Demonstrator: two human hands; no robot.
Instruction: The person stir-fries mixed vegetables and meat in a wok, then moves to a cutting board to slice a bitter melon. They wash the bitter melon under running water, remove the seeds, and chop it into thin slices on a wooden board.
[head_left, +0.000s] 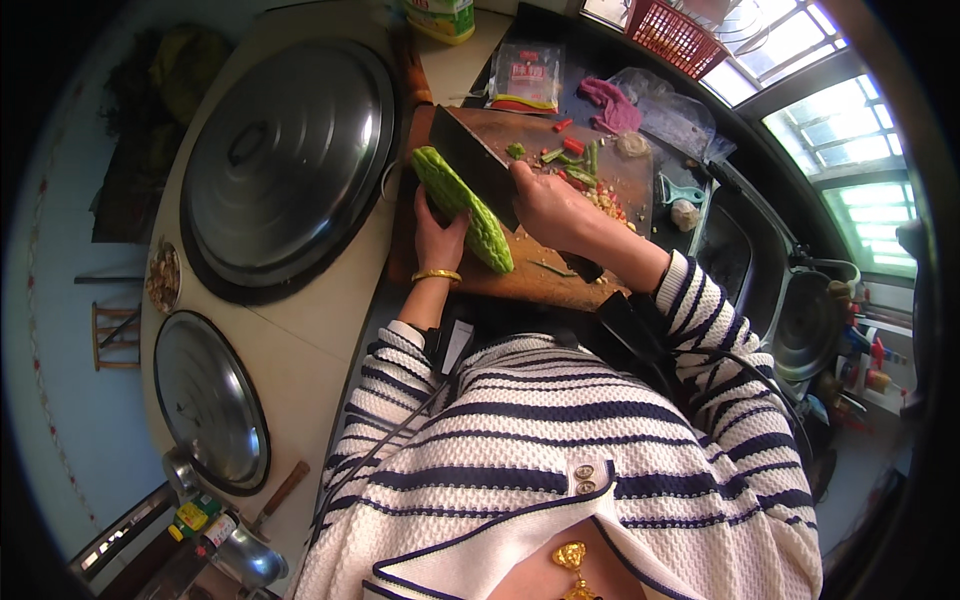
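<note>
A whole green bitter melon (480, 221) lies slantwise across the left part of a wooden cutting board (407, 251). My left hand (441, 234) holds it from the near left side, thumb and fingers spread around its middle. In my right hand (551, 202) is a dark-bladed cleaver (474, 163), gripped near the back of the blade. The blade is just right of the melon, along its length; whether they touch I cannot tell. Red pepper pieces (574, 145), green pepper strips (577, 172) and a chopped red-and-pale mix (609, 204) lie on the board's right side, partly behind my right hand.
Left of the board sit a large metal wok lid (300, 187) and a smaller lid (210, 401). A seasoning packet (526, 79), pink cloth (611, 105) and clear plastic bag (667, 109) lie beyond it. To the right are a peeler (682, 193), a garlic bulb (684, 215) and a sink (724, 232).
</note>
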